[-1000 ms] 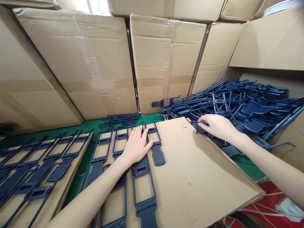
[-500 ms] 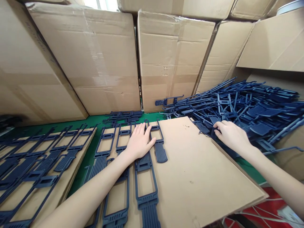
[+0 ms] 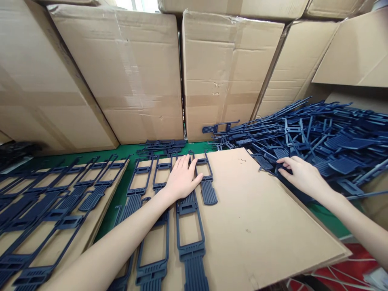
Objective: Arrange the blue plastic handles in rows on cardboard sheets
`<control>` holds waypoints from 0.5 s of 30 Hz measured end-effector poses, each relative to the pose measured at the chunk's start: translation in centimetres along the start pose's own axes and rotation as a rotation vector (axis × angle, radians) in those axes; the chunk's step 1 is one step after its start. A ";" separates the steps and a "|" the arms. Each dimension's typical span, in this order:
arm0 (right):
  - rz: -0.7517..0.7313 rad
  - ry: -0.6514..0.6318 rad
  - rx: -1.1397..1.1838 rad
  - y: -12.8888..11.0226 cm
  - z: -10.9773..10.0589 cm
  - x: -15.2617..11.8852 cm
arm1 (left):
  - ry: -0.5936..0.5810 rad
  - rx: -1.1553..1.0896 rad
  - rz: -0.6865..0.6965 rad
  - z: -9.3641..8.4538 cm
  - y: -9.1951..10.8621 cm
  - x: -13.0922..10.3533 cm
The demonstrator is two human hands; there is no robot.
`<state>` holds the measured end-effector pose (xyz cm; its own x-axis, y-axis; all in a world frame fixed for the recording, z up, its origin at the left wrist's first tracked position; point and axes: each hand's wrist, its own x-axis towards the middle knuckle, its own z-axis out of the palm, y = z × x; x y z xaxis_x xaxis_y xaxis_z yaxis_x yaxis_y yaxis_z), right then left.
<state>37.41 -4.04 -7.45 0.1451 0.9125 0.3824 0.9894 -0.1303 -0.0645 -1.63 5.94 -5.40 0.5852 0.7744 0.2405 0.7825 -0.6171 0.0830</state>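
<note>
My left hand (image 3: pixel 183 178) lies flat with its fingers stretched out, over dark blue plastic frame parts on a cardboard sheet (image 3: pixel 257 226). Just right of it is one frame part (image 3: pixel 209 192) with a ribbed tab, and below it a longer part (image 3: pixel 190 226) runs toward me. At the near edge of the pile of loose blue parts (image 3: pixel 321 133), my right hand (image 3: pixel 303 178) pinches a dark blue plastic part (image 3: pixel 285 169) between thumb and fingers. Most of that part is hidden by the hand and the sheet's edge.
Another cardboard sheet (image 3: pixel 104 202) at left carries several rows of the same parts. Large cardboard boxes (image 3: pixel 145 81) stand behind the green table surface (image 3: pixel 121 151). A small heap of parts (image 3: pixel 163 146) lies against them. Red material with white cords shows below right.
The view has shifted slightly, so things sit a little further right. My right thumb and fingers now show a dark part between them. My left hand stays on the frame parts.
</note>
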 end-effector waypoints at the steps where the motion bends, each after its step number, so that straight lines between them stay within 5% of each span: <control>1: 0.003 0.007 -0.001 0.0 0.1 0.0 | 0.004 0.002 0.001 0.1 -0.1 0.0; 15: -0.042 0.018 0.046 1.0 0.8 0.9 | -0.021 0.044 0.005 0.2 -0.1 0.2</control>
<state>38.55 -3.03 -7.89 0.1039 0.9097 0.4020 0.9932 -0.0734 -0.0905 -1.56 6.21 -5.53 0.5930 0.7745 0.2204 0.7879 -0.6145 0.0394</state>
